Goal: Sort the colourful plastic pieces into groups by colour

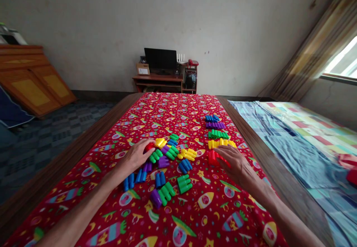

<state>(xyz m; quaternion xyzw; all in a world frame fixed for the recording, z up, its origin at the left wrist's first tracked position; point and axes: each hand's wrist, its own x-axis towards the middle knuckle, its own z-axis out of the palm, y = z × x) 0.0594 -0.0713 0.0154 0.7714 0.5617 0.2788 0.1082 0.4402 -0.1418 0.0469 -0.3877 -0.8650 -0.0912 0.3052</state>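
A loose heap of plastic building blocks [167, 157] in several colours lies mid-table on a red rocket-print cloth [173, 217]. My left hand [137, 154] rests at the heap's left edge, fingers curled round a red block [149, 146]. To the right, blocks are sorted in rows by colour: blue [212, 118], purple [215, 125], green [218, 134], yellow [221, 143]. My right hand [234, 163] lies just below the yellow row, fingers extended over a group of red blocks [214, 157] and touching them.
The wooden table's edge [259, 146] runs along the right, with a bed and checked sheet [301, 139] beyond. At the far wall stands a desk with a monitor [160, 59]. A wooden cabinet [30, 79] is at the left.
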